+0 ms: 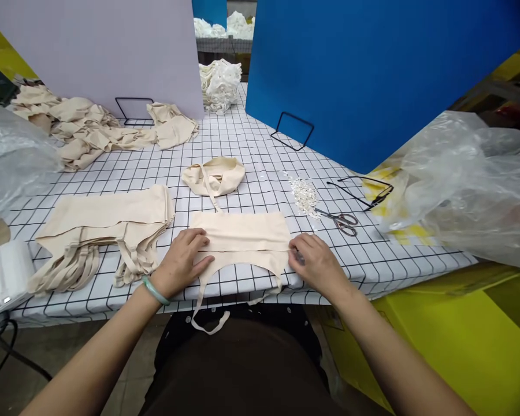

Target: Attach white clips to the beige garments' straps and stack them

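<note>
A beige camisole top (242, 231) lies flat in front of me, its thin straps hanging toward the table's front edge. On its left end rests my left hand (185, 260), thumb apart from the fingers, with a green bangle (156, 290) at the wrist. My right hand (316, 260) has curled fingers closed at the top's right edge, by the seam line; a small greyish glint shows under them, too unclear to name. Just beyond lies another crumpled beige top (216, 176). To the left, a stack of folded beige tops (108, 211) has its straps bunched toward me.
Scissors (340, 221), a pile of small white bits (304, 196) and eyeglasses (375, 199) lie on the right. A heap of beige garments (91, 124) is at the back left. Purple (112, 52) and blue boards (351, 75) stand behind. Plastic bags (472, 179) crowd the right side.
</note>
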`<state>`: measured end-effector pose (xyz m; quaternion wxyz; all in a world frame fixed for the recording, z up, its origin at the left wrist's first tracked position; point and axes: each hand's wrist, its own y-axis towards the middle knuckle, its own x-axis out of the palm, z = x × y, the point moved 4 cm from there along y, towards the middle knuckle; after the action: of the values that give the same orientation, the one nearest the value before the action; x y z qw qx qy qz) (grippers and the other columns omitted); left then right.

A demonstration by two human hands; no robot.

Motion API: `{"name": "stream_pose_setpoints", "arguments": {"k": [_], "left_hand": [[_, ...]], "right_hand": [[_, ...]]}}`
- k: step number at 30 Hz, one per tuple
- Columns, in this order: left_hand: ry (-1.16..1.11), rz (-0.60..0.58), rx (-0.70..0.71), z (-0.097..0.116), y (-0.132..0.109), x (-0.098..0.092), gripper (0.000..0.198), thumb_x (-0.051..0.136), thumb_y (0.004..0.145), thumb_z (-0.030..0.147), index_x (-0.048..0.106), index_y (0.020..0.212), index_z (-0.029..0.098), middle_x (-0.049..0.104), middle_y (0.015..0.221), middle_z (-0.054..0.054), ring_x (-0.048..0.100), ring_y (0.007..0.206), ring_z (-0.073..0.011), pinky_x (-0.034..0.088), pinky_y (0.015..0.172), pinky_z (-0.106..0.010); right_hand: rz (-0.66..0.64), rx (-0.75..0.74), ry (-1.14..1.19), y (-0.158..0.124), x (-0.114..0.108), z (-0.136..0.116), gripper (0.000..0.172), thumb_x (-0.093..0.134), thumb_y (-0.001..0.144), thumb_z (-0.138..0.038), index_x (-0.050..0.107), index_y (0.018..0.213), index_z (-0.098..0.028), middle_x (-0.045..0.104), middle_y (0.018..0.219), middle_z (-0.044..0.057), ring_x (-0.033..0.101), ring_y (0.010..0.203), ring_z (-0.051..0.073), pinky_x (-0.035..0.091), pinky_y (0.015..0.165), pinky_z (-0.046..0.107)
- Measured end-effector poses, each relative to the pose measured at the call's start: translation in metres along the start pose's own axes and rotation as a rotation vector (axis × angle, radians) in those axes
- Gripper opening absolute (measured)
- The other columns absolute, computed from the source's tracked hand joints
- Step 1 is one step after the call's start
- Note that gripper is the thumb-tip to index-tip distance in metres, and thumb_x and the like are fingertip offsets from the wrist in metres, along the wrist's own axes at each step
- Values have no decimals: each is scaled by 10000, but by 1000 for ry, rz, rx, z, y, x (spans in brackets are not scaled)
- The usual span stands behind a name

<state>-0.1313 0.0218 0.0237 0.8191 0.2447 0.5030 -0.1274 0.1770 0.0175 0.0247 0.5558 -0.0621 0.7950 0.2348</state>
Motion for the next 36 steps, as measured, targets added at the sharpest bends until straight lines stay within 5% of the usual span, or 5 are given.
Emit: {"name": "stream_pose_setpoints", "arguments": {"k": [12, 18, 24, 32, 36], "left_hand": [[-430, -70, 279, 102, 22, 49, 228, 508, 894, 115, 550, 1101, 201, 603, 1144, -125, 570, 1076, -235, 539, 914, -414], [-26, 107, -163, 15, 57, 15, 205, 534, 864, 199, 569, 1062, 160, 613, 1096, -150, 557, 1096, -306, 460, 983, -503], [53, -131, -562, -47, 66, -2, 366, 528, 792, 150, 562, 1156, 162, 664, 979, -118, 623, 949, -317, 498, 844, -450], [195, 156, -284, -5, 41, -5, 448, 550, 831, 170, 517, 1276, 137, 547, 1283, -190, 481, 1217, -386, 421, 1000, -592], [-71, 145, 40, 55, 44, 15, 333, 507, 874, 100, 534, 1199, 163, 587, 1189, -146, 528, 1167, -303, 469, 988, -538]], "right_hand": [[48, 226, 146, -57, 3, -58, 71, 596, 892, -262, 544, 851, -238, 600, 894, 57, 564, 885, 253, 420, 799, 402], [167, 421, 125, -33, -12, -5, 110, 534, 917, -350, 559, 916, -243, 615, 931, 82, 552, 910, 272, 436, 788, 404], [-67, 506, 140, 43, 15, 26, 62, 593, 785, -253, 574, 736, -219, 644, 888, 79, 561, 932, 287, 416, 846, 450], [-192, 249, 110, 0, -5, 35, 67, 574, 831, -298, 603, 800, -246, 635, 937, 44, 556, 950, 265, 414, 849, 422], [165, 407, -148, -12, -33, 42, 78, 510, 835, -171, 563, 798, -215, 601, 878, 81, 545, 903, 280, 393, 802, 423]]}}
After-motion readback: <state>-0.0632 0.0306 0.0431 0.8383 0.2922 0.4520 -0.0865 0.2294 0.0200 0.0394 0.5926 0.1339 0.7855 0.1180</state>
